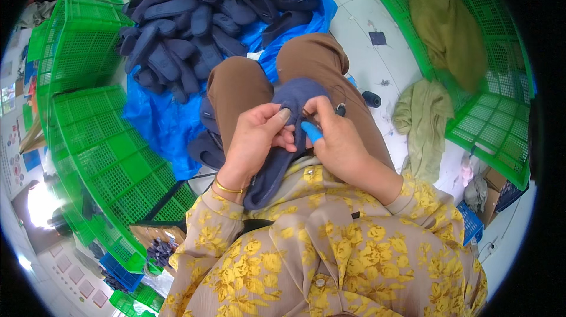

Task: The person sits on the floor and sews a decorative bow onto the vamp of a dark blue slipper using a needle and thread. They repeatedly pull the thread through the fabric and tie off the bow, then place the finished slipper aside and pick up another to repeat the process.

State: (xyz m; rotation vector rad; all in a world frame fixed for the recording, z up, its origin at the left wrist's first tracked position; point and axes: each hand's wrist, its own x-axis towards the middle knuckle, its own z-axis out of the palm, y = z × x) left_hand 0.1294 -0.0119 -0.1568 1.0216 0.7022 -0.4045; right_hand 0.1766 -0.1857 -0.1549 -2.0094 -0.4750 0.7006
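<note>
Navy slipper (276, 174) in the person's lap, lying slantwise with its rounded end far and its other end near and to the left, is the piece being worked on. The step in hand looks like close finishing on its upper edge, perhaps stitching, though no needle can be made out; a thin dark line (338, 92) curves above the right hand and may be thread. The next move would seem to call for a firm hold on that edge with the left side while the right fingers work in a small, exact motion. On the left hand (253, 134), the thumb and forefinger are clamped together on the slipper's fabric, the other fingers curled beneath. The right hand (341, 143) comes in from the right, its forefinger bent down to the slipper and another digit, in a blue cover (311, 132), just beside it; these tips are only slightly apart (whether they pinch anything between them, one cannot tell). Far and to the left, a heap of navy slippers (197, 25) lies on a blue sheet (154, 117). To the right of the person's leg (368, 134), a dark spool (371, 99) lies on the floor (386, 69).
</note>
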